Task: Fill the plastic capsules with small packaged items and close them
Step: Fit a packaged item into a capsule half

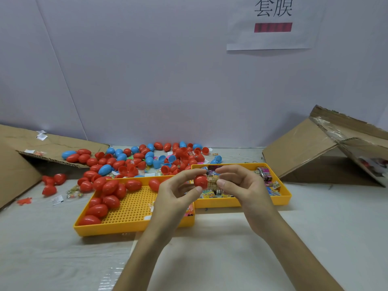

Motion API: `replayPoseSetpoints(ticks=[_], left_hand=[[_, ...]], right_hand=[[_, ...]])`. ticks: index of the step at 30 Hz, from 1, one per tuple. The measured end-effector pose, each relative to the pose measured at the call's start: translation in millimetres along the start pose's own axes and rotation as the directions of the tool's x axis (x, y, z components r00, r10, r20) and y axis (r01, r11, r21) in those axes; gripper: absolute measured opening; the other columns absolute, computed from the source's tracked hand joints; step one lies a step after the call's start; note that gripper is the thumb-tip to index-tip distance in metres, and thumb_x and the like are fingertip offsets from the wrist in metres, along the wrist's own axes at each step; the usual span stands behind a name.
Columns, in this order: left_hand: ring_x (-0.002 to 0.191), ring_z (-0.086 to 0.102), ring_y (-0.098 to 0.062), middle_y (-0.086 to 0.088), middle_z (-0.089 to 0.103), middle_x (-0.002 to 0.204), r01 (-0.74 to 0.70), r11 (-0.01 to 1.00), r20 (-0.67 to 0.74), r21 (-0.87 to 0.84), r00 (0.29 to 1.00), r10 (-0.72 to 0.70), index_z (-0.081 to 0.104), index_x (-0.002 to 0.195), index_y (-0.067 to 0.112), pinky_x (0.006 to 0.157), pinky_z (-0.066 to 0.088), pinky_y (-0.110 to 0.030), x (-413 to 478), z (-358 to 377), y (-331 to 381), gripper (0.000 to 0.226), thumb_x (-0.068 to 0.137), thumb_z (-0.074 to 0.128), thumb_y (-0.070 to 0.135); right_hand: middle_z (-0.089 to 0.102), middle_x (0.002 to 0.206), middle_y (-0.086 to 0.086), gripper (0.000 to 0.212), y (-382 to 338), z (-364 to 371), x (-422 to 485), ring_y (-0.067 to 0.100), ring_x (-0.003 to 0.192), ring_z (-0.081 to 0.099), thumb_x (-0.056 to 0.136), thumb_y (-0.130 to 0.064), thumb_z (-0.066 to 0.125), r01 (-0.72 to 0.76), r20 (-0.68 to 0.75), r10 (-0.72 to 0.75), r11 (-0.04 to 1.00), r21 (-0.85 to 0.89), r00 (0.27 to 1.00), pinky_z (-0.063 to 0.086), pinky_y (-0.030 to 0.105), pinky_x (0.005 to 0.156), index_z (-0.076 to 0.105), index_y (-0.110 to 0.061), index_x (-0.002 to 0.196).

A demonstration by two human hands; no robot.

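Two hands up, close together. Pinching a red capsule half [200,181] with the left hand [178,193], open end facing right. Pinching a small packet [212,182] with the right hand [241,182], lying left to right, touching that open end. Closed red capsules [109,187] in the left yellow tray [134,229], packets [273,185] in the right yellow tray [218,204].

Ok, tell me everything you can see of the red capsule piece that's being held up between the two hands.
The red capsule half is glossy, smooth plastic, rounded at its closed end. It is held above the yellow trays, open end toward the right hand. The left hand pinches it between thumb and fingers. A small printed packet, pinched by the right hand, sticks out of its mouth. No second half is on it.
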State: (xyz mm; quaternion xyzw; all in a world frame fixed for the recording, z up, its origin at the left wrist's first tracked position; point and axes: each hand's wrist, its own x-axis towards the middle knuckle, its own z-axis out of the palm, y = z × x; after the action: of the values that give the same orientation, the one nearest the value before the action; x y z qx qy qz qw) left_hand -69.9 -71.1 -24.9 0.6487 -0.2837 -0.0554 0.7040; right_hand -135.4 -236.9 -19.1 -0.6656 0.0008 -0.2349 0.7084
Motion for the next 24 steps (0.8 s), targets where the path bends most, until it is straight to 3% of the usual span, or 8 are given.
replayPoseSetpoints(ticks=[6,10,20,24], left_hand=[[0.103,0.071,-0.01,0.015,0.075,0.108,0.001,1.0,-0.005,0.031,1.0,-0.001,0.076,0.108,0.038,0.085,0.06,-0.029,0.5,-0.4,-2.2,0.036,0.091,0.071,0.006],[0.106,0.07,-0.011,0.014,0.075,0.11,-0.002,0.998,0.006,0.061,1.0,0.002,0.076,0.107,0.042,0.087,0.06,-0.032,0.6,-0.7,-2.3,0.039,0.09,0.072,0.007],[0.102,0.069,-0.005,0.019,0.073,0.107,-0.013,0.994,0.027,0.105,1.0,0.011,0.075,0.106,0.044,0.077,0.056,-0.017,-0.6,0.8,-2.1,0.04,0.089,0.074,0.008],[0.097,0.072,-0.009,0.016,0.075,0.102,-0.012,0.994,0.014,0.107,1.0,0.01,0.075,0.104,0.038,0.074,0.056,-0.018,-0.9,2.7,-2.5,0.036,0.088,0.075,0.006]], right_hand=[[0.076,0.088,0.001,0.021,-0.1,-0.8,0.4,0.008,0.083,0.071,0.085,-0.002,0.072,-0.029,-0.005,0.03,0.999,0.016,1.0,0.052,0.017,0.068,0.076,-0.02,0.096],[0.076,0.088,0.002,0.021,0.6,-0.3,0.1,0.008,0.083,0.071,0.086,-0.001,0.071,-0.03,-0.002,0.03,0.999,0.012,1.0,0.053,0.017,0.068,0.075,-0.018,0.097],[0.076,0.089,0.005,0.023,1.2,-0.1,0.0,0.012,0.084,0.071,0.086,0.002,0.073,0.018,-0.028,-0.02,0.997,-0.072,0.999,0.054,0.02,0.069,0.075,-0.019,0.096],[0.075,0.09,0.002,0.024,2.9,1.6,-0.6,0.015,0.085,0.071,0.084,0.0,0.076,0.087,-0.045,-0.097,0.981,-0.174,0.994,0.058,0.027,0.073,0.075,-0.021,0.095]])
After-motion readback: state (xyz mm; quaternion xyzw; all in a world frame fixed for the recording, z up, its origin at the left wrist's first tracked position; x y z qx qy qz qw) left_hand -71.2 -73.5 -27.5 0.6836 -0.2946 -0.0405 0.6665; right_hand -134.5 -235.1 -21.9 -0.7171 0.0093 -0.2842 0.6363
